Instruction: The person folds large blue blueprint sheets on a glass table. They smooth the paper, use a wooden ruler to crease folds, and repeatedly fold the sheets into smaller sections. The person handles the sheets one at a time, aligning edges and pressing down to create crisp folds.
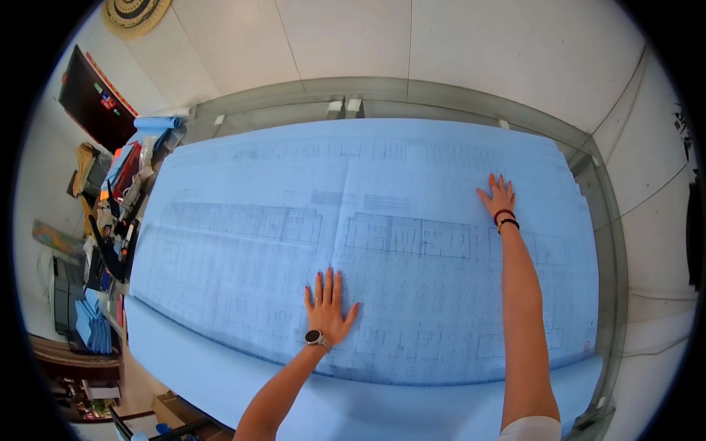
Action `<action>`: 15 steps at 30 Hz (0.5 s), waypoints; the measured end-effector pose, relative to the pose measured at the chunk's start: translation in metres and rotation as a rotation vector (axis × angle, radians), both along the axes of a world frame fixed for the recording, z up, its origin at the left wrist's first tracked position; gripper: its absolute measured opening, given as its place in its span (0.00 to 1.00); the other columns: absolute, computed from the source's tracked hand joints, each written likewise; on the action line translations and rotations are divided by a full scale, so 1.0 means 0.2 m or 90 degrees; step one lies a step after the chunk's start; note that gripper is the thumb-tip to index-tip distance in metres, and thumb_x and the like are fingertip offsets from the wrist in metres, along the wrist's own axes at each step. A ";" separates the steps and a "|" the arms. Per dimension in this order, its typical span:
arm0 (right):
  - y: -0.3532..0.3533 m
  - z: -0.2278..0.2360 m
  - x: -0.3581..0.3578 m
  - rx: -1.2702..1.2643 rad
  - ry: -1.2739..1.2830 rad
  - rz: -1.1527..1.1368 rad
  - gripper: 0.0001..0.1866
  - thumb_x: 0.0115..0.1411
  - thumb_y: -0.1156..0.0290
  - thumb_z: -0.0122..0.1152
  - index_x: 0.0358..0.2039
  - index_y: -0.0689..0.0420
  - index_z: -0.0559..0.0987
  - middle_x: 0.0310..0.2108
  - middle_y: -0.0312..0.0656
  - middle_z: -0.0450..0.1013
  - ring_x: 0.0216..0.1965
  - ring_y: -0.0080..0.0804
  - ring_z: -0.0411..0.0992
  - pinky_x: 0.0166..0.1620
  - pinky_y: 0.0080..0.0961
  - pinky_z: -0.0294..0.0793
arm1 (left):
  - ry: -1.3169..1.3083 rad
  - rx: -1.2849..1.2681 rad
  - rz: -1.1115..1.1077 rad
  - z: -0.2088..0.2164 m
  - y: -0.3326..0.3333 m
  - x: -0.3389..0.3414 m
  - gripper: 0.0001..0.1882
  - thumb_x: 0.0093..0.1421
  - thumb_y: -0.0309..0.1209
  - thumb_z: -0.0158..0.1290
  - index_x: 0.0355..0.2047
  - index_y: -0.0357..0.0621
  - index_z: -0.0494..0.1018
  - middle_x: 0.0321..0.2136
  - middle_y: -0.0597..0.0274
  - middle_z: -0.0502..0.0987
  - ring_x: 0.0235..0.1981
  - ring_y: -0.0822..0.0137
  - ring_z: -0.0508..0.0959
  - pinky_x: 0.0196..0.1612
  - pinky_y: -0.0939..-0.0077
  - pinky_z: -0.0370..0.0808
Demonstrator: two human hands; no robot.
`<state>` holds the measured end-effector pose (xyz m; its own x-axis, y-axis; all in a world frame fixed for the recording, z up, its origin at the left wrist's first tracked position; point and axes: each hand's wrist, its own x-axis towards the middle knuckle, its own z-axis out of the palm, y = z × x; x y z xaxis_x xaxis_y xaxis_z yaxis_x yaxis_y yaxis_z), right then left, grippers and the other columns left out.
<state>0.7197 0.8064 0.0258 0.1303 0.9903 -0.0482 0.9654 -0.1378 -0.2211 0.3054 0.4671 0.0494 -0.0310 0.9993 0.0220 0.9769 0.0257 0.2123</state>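
A large blue sheet printed with building plans (412,294) lies spread over the table, with a crease running down its middle. Flat on its lower middle rests my left hand (329,309), fingers spread, a watch (315,337) on the wrist. My right hand (501,198) is laid on the sheet's upper right, fingers slightly apart, with beaded bracelets (506,218) at the wrist. Neither hand grips anything. Along the near side, the printed part ends at a curved edge, and plain blue paper (220,351) hangs toward me. Other sheet edges show at the right, so several layers seem stacked.
The glass tabletop (610,279) shows around the sheet, against a pale wall (353,44). Blue paper rolls (157,123) and office clutter crowd the left end. Beyond them are folded blue sheets (93,323), a printer-like machine (66,294) and a dark door (95,99).
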 end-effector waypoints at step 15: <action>-0.03 0.03 -0.06 0.029 -0.060 -0.009 0.38 0.62 0.37 0.50 0.67 0.45 0.63 0.71 0.38 0.52 0.72 0.44 0.43 0.70 0.52 0.44 | -0.018 0.014 0.004 -0.02 -0.02 -0.01 0.43 0.64 0.57 0.41 0.71 0.44 0.46 0.72 0.53 0.46 0.72 0.50 0.42 0.69 0.42 0.35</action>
<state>0.7074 0.7998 0.0312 0.1456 0.9893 0.0094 0.9804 -0.1431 -0.1352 0.3034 0.4641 0.0459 -0.0377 0.9984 0.0424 0.9703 0.0264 0.2407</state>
